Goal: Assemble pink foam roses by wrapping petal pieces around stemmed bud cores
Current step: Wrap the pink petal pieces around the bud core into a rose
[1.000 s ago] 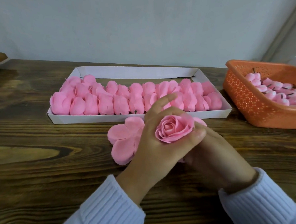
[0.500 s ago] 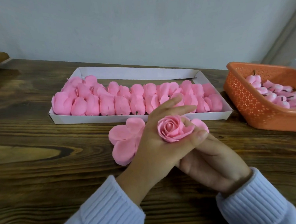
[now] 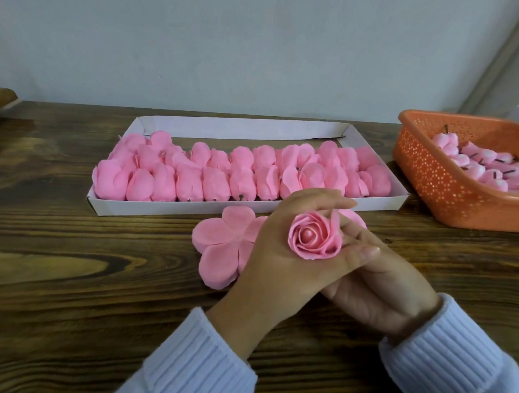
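On the wooden table (image 3: 76, 281), head view: both hands work over the near middle of the board.
Left hand (image 3: 273, 255): curled round the rose (image 3: 314, 238), with the forefinger arched over the top and the thumb (image 3: 360, 254) laid along the near side. The hold looks firm.
Right hand (image 3: 383, 286): lies beneath and to the right of the left hand. One fingertip (image 3: 352, 230) touches the outermost petal on the bloom's right flank. The left hand hides whether it grips the base or a stem, so I cannot tell.
Rose position: raised off the board between the two hands, face up, with the round bud core showing at the centre. No stem is visible.
Change over the last second: the bloom has turned in the grip. Its centre now faces upward more squarely and the right-side petal stands taller against it. The hands have barely shifted.
Meaning for the task: in my judgement the current petal layer is being pressed home, and this bloom is not yet at full size.
Flat petal piece (image 3: 221, 246): lies on the board just left of the left hand and partly under it. It is probably the next layer.
White tray (image 3: 252, 205): behind the hands, holding rows of pink wrapped blooms (image 3: 188, 182).
Orange basket (image 3: 426, 181): far right, well apart, holding bud cores (image 3: 473, 162) with dark stems.
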`<state>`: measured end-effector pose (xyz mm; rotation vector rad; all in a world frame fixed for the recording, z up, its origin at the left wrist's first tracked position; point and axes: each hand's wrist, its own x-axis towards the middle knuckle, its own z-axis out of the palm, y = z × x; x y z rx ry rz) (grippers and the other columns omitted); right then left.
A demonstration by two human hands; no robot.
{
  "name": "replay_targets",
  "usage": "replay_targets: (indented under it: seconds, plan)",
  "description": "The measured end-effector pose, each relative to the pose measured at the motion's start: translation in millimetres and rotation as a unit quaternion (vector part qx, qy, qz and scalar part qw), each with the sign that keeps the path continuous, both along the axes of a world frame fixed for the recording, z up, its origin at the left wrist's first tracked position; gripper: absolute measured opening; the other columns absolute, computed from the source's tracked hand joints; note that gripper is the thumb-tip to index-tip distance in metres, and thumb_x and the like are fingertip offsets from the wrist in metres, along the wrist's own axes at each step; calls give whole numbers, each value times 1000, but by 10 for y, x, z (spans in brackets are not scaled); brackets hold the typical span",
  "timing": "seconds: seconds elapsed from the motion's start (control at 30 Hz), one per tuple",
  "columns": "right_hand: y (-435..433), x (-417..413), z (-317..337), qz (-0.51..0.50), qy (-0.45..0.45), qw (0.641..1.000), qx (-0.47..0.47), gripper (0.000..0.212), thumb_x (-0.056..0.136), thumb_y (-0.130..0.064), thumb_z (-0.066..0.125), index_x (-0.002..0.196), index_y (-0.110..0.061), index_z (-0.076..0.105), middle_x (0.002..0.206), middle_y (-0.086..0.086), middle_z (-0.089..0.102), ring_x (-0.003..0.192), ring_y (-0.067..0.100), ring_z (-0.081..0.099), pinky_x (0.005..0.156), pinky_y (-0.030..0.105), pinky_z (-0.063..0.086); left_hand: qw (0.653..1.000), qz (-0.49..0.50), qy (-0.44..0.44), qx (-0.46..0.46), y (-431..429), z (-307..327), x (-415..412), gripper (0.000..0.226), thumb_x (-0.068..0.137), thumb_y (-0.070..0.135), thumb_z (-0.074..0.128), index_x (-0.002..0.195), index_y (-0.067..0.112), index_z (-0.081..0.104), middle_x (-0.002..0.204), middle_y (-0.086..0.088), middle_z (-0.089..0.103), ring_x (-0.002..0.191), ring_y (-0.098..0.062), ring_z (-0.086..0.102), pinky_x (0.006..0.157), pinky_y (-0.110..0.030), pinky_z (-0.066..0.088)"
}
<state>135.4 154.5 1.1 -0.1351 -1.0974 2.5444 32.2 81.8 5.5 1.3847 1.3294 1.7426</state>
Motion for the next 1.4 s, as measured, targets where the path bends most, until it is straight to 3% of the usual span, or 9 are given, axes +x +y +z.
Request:
replay_targets:
  seconds: [0.2,0.3,0.43,0.73,0.93,1.03,1.17,1.27,1.4]
  plan:
    - [-7,-17,77,63,12,998,-7,40,89,-22,66,123,-2,59,125,13,61,121,24,56,102,36,46,999,16,-19,42,-4,0,7,19,73,15,75,89,24,70,99,7,71,107,-6,63,91,-17,46]
    - [-1,-12,66,38,-32,998,31,46,88,-29,67,125,-5,58,125,12,62,120,23,57,96,35,50,999,6,-28,34,-8,4,-7,24,71,18,79,91,27,69,100,9,70,105,-6,63,91,-18,47]
    - [-12,2,22,-16,-34,998,40,49,83,-16,69,124,4,52,116,16,63,110,24,62,89,34,54,999,9,-25,21,2,-19,-7,35,69,16,80,102,19,67,101,3,71,96,-6,67,83,-18,51]
    - [-10,-26,61,-21,-19,999,47,76,75,-26,79,135,4,44,133,22,53,125,34,50,105,48,40,996,39,-57,57,26,-54,-3,27,69,15,79,90,0,68,99,-1,71,96,-17,69,87,-34,55]
    - [-11,-17,78,-78,-47,994,59,83,65,-26,81,130,9,43,118,23,58,98,32,61,72,35,54,992,55,-77,77,24,-27,-29,17,68,9,77,81,10,65,87,9,71,85,-8,69,75,-22,54]
    - [-13,-12,27,-168,-88,975,118,46,74,-16,61,115,6,56,102,26,61,84,43,56,59,34,47,993,43,-78,82,11,-15,-23,22,66,16,81,80,18,64,87,8,72,84,-11,69,74,-24,55]
    - [26,33,11,-307,-67,933,174,14,76,-7,54,83,-10,66,85,14,67,82,24,66,70,28,55,993,66,-53,79,21,-30,-25,19,70,21,78,80,16,63,80,1,70,80,-18,68,75,-32,56]
    - [19,34,19,-276,-87,939,187,8,78,-6,61,84,-7,65,83,13,66,78,23,65,65,28,55,994,79,-39,67,20,-39,-26,20,74,20,78,80,10,63,74,-4,68,72,-14,66,68,-24,53]
    - [-51,-29,0,-160,-147,961,170,39,85,-21,51,112,6,57,94,20,64,76,24,62,57,30,52,996,51,-36,69,0,-16,-24,18,74,22,74,81,10,63,81,-3,67,81,-15,66,75,-27,52]
